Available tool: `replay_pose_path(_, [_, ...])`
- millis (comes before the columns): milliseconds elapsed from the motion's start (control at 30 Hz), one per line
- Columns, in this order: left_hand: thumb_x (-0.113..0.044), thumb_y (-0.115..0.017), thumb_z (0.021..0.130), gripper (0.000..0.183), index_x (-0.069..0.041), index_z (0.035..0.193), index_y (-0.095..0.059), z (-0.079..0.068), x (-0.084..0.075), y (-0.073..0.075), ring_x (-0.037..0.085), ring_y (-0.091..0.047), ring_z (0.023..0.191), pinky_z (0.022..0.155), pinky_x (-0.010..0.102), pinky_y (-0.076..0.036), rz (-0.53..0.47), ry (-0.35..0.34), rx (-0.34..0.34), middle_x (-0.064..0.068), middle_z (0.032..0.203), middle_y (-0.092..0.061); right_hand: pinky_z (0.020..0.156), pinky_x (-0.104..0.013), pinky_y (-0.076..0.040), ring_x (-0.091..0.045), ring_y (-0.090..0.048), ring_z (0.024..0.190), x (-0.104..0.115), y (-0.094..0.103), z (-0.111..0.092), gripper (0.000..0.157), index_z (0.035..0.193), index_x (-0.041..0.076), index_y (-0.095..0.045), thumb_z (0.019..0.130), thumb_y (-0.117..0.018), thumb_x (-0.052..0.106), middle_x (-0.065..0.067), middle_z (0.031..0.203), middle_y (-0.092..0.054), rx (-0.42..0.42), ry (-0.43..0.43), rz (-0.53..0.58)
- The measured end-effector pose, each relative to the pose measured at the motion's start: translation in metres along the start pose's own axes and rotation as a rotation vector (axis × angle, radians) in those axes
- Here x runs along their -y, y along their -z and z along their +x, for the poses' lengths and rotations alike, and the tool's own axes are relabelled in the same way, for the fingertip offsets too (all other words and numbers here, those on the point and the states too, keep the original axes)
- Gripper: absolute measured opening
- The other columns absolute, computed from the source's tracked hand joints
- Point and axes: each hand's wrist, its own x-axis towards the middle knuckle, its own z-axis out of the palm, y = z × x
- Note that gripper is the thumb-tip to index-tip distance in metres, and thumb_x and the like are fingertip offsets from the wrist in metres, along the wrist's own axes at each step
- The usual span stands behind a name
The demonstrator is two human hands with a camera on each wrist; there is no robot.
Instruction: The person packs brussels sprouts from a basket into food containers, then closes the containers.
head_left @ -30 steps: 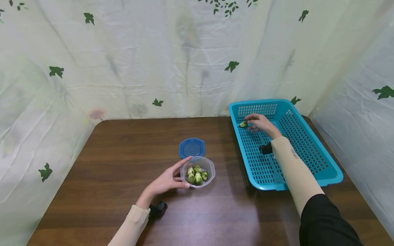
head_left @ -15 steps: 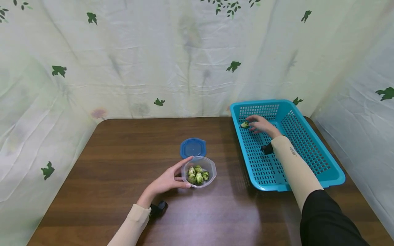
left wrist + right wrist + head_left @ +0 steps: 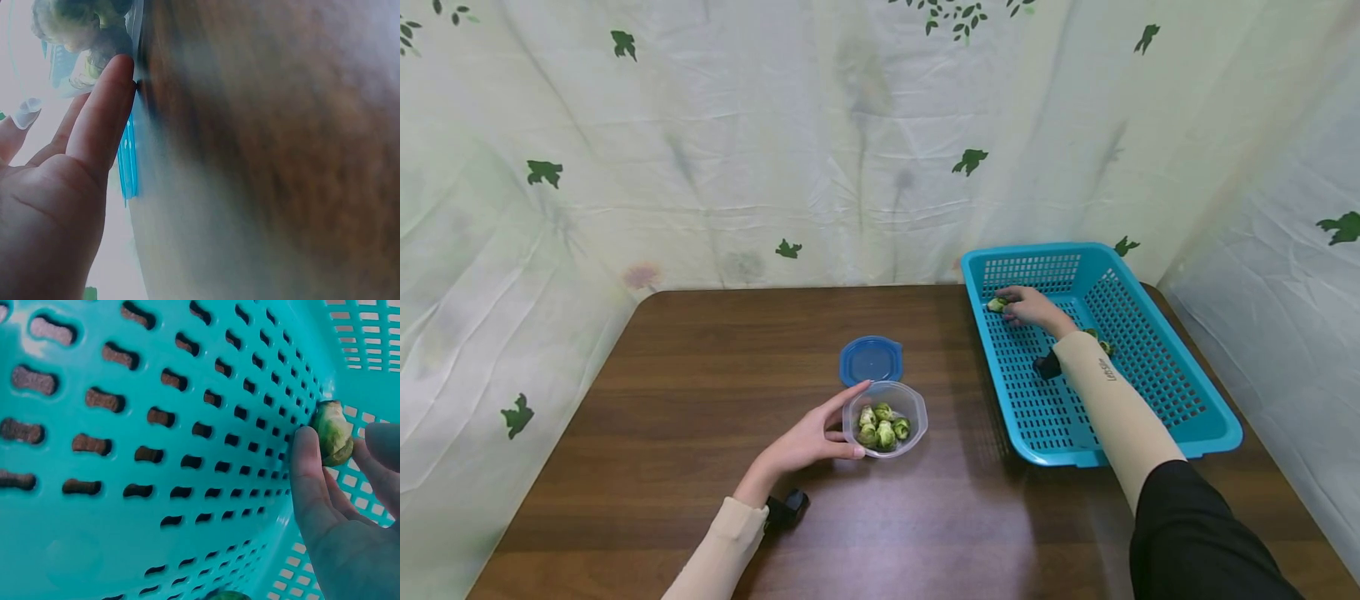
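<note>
My left hand [image 3: 812, 437] holds the side of a clear plastic food container [image 3: 913, 408], thumb at its near side and forefinger along its far rim. Several Brussels sprouts [image 3: 884, 433] lie inside it. In the left wrist view, fingers [image 3: 103, 119] lie against the container's wall below the blurred sprouts. My right hand [image 3: 1033, 308] is down in the blue basket [image 3: 1022, 437], near its far left corner. Its fingertips are right at a single sprout [image 3: 334, 434]; in the right wrist view the fingers stand spread around it, not closed together.
A blue lid [image 3: 870, 361] lies flat on the wooden table [image 3: 715, 358], just behind the container. More sprouts [image 3: 1107, 347] show in the basket beside the right sleeve, partly hidden. A patterned cloth [image 3: 737, 150] hangs behind the table.
My right hand has moved slightly down and left, its fingers closer about the sprout. Other sprouts have come into sight beside the right sleeve. The left hand and container stay put.
</note>
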Motion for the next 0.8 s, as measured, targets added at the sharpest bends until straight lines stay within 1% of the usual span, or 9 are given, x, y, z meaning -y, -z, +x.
replay_pose_path(233, [-0.004,-0.075,0.082,0.091,-0.017,0.153,-0.021,0.000,0.000,0.000,0.036,-0.040,0.129,0.089,0.034,-0.051,0.006,-0.001,0.001,0.015,0.155,-0.019,0.096,-0.046,-0.044,-0.042,-0.049,0.117,0.001,0.000,-0.004,0.045,0.140,-0.010,-0.037,0.095,-0.037,-0.005,-0.033,0.133,-0.043,-0.038,0.005,0.000])
replay_pose_path(400, [-0.005,-0.076,0.082,0.091,-0.018,0.153,-0.022,0.000,0.000,0.000,0.036,-0.038,0.130,0.089,0.035,-0.050,0.016,0.001,0.000,0.014,0.155,-0.019,0.098,-0.043,-0.044,-0.041,-0.050,0.117,0.002,-0.001,-0.005,0.043,0.138,-0.010,-0.039,0.095,-0.038,-0.005,-0.032,0.134,-0.042,-0.064,-0.005,0.036])
replay_pose_path(500, [-0.006,-0.076,0.082,0.090,-0.018,0.153,-0.022,0.000,0.001,0.000,0.036,-0.038,0.130,0.089,0.035,-0.050,0.018,-0.001,0.001,0.014,0.155,-0.018,0.097,-0.042,-0.045,-0.039,-0.052,0.115,0.002,-0.001,-0.007,0.041,0.137,-0.009,-0.042,0.096,-0.038,-0.005,-0.031,0.134,-0.043,-0.090,-0.002,0.042])
replay_pose_path(600, [-0.007,-0.076,0.082,0.090,-0.018,0.154,-0.021,0.000,0.001,0.000,0.036,-0.039,0.130,0.088,0.035,-0.051,0.013,-0.005,0.004,0.015,0.155,-0.018,0.094,-0.044,-0.046,-0.037,-0.055,0.110,0.003,0.000,-0.009,0.039,0.134,-0.008,-0.046,0.097,-0.042,-0.001,-0.029,0.131,-0.047,-0.129,0.017,0.025])
replay_pose_path(733, [-0.007,-0.076,0.082,0.091,-0.018,0.154,-0.021,0.000,0.000,0.000,0.036,-0.039,0.130,0.088,0.035,-0.051,0.012,-0.005,0.003,0.015,0.155,-0.018,0.093,-0.046,-0.047,-0.036,-0.057,0.107,0.004,0.002,-0.011,0.034,0.130,-0.005,-0.051,0.097,-0.050,0.005,-0.026,0.126,-0.051,-0.165,0.028,0.051])
replay_pose_path(800, [-0.007,-0.076,0.082,0.091,-0.019,0.154,-0.021,-0.001,-0.001,0.000,0.036,-0.039,0.130,0.088,0.034,-0.051,0.015,0.000,0.000,0.015,0.155,-0.019,0.094,-0.047,-0.046,-0.038,-0.056,0.108,0.004,0.003,-0.011,0.032,0.129,-0.004,-0.052,0.098,-0.051,0.007,-0.026,0.125,-0.052,-0.167,0.024,0.078])
